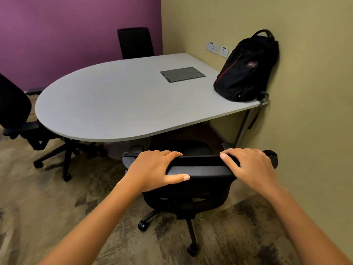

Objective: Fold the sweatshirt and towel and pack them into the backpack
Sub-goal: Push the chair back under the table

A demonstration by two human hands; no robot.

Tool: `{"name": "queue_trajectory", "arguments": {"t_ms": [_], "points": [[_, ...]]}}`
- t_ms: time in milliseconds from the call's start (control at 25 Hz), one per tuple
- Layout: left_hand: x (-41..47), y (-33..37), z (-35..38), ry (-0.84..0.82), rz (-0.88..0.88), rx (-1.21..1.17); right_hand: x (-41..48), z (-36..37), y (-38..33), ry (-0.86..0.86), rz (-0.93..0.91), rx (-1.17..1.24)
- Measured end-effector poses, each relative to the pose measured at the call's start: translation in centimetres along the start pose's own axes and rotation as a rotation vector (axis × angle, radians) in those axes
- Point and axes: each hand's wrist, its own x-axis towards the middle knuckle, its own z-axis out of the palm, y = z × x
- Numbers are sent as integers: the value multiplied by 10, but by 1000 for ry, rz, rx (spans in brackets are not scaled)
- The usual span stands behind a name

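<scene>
Head view. Both hands rest on the top edge of a black office chair's backrest (pixel 198 169) at the near side of the worktop (pixel 114 104). The left hand (pixel 152 167) is closed over the left part of that edge, its fingers (pixel 168 154) curled over the far side and the thumb pressed along the near side. The right hand (pixel 250 165) grips the right part likewise, fingers draped over the top. Neither hand holds any cloth.

The black backpack (pixel 246 69) stands upright at the far right corner of the worktop, leaning against the olive wall (pixel 305 92) just beside the wall sockets (pixel 216 47); whether it is zipped cannot be told. A grey cable hatch (pixel 182 74) lies flush in the worktop left of it. No sweatshirt or towel appears anywhere in the picture, so their place is unknown. Two further chairs stand at the far side (pixel 135 43) and left (pixel 15 111).

Judged step: clearing the chair to reach the worktop; folding has not begun. To do it well, keep the two grips level, roll the chair straight along the carpet (pixel 57 207) clear of the table leg (pixel 242 129), and leave standing room facing the broad bare surface.
</scene>
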Motion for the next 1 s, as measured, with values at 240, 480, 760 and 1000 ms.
{"name": "queue_trajectory", "arguments": {"t_ms": [240,480,760,1000], "points": [[64,8,9,8,11,-22,31,-1,52,46,31,-30],[125,27,20,34,-6,-56,67,-1,114,16,33,-46],[186,45,28,45,-50,-68,109,3,174,28,2,-97],[237,50,35,57,-77,-64,149,9,219,51,1,-65]]}}
